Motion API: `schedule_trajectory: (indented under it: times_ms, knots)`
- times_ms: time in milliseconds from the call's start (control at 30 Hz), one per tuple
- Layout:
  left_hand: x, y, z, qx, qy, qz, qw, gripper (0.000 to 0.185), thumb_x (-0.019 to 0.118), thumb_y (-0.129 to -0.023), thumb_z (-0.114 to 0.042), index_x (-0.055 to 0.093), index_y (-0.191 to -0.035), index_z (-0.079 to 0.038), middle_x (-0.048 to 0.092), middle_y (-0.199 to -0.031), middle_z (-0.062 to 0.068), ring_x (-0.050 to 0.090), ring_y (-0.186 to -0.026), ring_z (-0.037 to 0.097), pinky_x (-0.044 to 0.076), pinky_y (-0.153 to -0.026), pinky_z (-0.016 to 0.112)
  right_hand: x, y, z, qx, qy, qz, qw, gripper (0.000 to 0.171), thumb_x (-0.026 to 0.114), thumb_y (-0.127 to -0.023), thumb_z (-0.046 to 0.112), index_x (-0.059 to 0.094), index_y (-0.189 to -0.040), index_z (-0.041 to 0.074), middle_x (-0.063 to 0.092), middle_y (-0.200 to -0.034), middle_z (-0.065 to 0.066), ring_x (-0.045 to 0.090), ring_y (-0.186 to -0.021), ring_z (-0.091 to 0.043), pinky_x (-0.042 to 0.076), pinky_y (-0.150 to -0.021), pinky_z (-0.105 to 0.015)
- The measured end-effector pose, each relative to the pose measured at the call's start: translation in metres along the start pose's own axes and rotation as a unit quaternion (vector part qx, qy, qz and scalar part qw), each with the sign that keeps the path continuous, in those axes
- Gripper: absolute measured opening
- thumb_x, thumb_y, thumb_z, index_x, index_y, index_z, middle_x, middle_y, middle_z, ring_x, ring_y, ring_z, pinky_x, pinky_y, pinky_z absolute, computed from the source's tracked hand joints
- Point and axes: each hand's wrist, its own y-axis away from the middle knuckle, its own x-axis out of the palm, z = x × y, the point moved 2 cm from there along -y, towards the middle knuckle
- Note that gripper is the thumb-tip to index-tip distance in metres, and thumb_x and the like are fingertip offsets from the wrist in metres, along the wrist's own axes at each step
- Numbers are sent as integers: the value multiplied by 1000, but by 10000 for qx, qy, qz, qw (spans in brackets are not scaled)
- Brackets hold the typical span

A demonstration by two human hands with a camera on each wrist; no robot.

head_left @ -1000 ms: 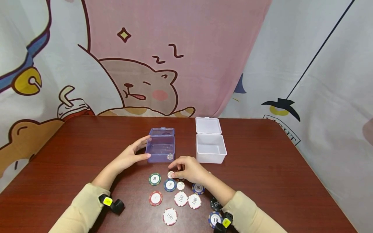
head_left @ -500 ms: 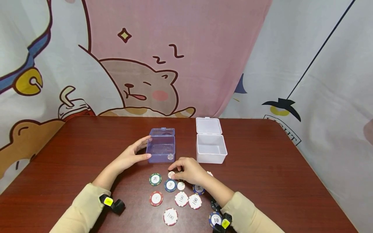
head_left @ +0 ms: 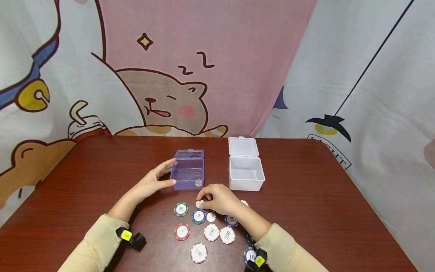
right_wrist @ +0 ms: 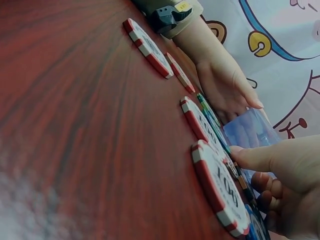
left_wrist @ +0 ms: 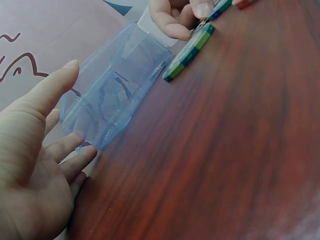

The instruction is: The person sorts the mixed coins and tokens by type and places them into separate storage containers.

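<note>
A blue see-through box (head_left: 188,172) stands open on the dark red table (head_left: 306,196), with one small pale chip (head_left: 198,183) inside at its front right corner. My left hand (head_left: 154,182) rests against the box's left side, its straight fingers and thumb spanning it; the left wrist view shows that hand (left_wrist: 35,150) beside the box (left_wrist: 115,85). Just in front of the box, my right hand (head_left: 202,200) curls over the pile and pinches a small pale chip (head_left: 199,204) lying on the table.
An open white box (head_left: 246,185) with its lid (head_left: 242,146) laid back stands right of the blue one. Several poker chips lie in front: a green one (head_left: 181,209), a blue one (head_left: 198,216), a red one (head_left: 181,231), white 100 chips (head_left: 211,232).
My right hand has drawn in slightly over the small pale chip and its forearm has shifted a little left. The left hand and both boxes have stayed put.
</note>
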Motion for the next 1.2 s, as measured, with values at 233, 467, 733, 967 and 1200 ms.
schedule_trajectory:
  times_ms: [233, 467, 733, 967, 1200]
  knots:
    - [0, 0, 1, 39, 22, 21, 10000, 73, 70, -87, -17, 32, -149, -11, 35, -148, 18, 34, -133, 38, 14, -108, 59, -2, 1, 2, 36, 165, 38, 9998, 12, 79, -79, 21, 67, -83, 18, 43, -59, 10, 40, -56, -4, 34, -57, -24]
    - [0, 0, 1, 20, 1, 29, 10000, 72, 70, -88, -17, 32, -149, -12, 36, -148, 17, 34, -133, 37, 14, -108, 59, -2, 1, 0, 219, -243, -80, 9994, 15, 77, -81, 19, 65, -74, 18, 41, -56, 11, 39, -52, -3, 34, -55, -23]
    - [0, 0, -1, -16, 34, 14, 10000, 73, 71, -87, -18, 32, -149, -12, 36, -148, 17, 34, -133, 38, 15, -108, 59, -4, 0, -3, 287, -878, -109, 9957, 14, 75, -83, 11, 67, -72, 15, 41, -53, 9, 36, -50, -3, 31, -50, -21]
    - [0, 0, 0, -3, 48, 20, 10000, 74, 71, -87, -17, 31, -149, -11, 36, -148, 17, 34, -133, 37, 16, -108, 59, -7, -1, -5, 457, -1365, -314, 9891, 13, 74, -83, 11, 67, -72, 12, 42, -57, 8, 37, -52, -4, 31, -50, -20]
    - [-1, -1, 2, 46, 106, 27, 9999, 73, 70, -87, -17, 32, -149, -12, 36, -148, 17, 34, -133, 37, 14, -108, 59, -8, -4, -7, 429, -1793, -657, 9807, 11, 71, -83, 7, 67, -74, 7, 42, -58, 7, 38, -54, -5, 31, -51, -20]
